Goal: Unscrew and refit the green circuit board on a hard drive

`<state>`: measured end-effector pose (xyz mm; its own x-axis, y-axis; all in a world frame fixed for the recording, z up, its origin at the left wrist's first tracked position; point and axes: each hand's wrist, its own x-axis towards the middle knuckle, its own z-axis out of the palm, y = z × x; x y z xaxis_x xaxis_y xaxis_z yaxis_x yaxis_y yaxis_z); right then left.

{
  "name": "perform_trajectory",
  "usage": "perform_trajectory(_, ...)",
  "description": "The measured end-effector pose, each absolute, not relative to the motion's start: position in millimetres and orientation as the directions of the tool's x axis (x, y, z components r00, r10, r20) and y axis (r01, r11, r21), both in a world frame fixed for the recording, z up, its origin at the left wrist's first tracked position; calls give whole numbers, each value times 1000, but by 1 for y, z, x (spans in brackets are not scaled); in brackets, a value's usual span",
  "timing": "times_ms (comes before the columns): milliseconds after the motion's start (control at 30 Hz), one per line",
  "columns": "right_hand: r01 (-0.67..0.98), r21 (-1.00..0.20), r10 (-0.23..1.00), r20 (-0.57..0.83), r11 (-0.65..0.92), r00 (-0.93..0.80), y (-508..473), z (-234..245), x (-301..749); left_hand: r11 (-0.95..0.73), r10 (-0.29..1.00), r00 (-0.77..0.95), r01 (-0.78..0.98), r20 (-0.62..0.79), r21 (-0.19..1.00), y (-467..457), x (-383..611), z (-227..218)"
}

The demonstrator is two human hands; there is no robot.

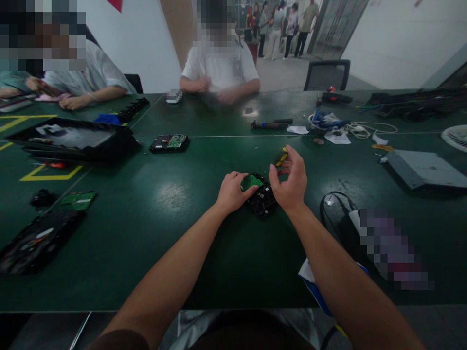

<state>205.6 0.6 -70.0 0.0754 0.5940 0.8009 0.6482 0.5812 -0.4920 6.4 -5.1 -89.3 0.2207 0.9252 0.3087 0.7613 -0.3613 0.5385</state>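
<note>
A black hard drive (263, 200) with a green circuit board (251, 182) on top lies on the dark green table (164, 228) in front of me. My left hand (233, 191) is closed on the drive's left side, fingers resting on the green board. My right hand (291, 181) hovers just right of the drive, fingers curled around a yellow-and-black screwdriver (281, 159) held above the table.
Another hard drive (170, 143) lies further back left, a black tray (73, 140) and drive parts (38, 240) at the left. Cables and tools (328, 122) sit back right, a grey case (425, 168) at the right. Two people sit across the table.
</note>
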Motion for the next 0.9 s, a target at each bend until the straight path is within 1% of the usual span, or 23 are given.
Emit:
perform_trajectory(100, 655, -490, 593, 801, 575, 80, 0, -70, 206, -360, 926, 221, 760, 306, 540, -5, 6, -89)
perform_trajectory(200, 673, -467, 591, 805, 573, 55, -2, -68, 206, -360, 927, 225, 761, 302, 539, -5, 7, -89)
perform_trajectory(300, 670, -468, 606, 794, 576, 34, -3, -68, 206, -355, 929, 222, 767, 298, 535, -5, 7, -88)
perform_trajectory(467, 672, -486, 615, 787, 559, 58, -1, -68, 206, -351, 931, 224, 767, 289, 537, -6, 6, -87)
perform_trajectory(700, 660, -468, 591, 806, 588, 45, -2, -69, 205, -365, 924, 224, 759, 310, 539, -5, 6, -90)
perform_trajectory(900, 671, -472, 585, 808, 573, 68, 0, -70, 206, -365, 923, 223, 762, 312, 535, -3, 6, -93)
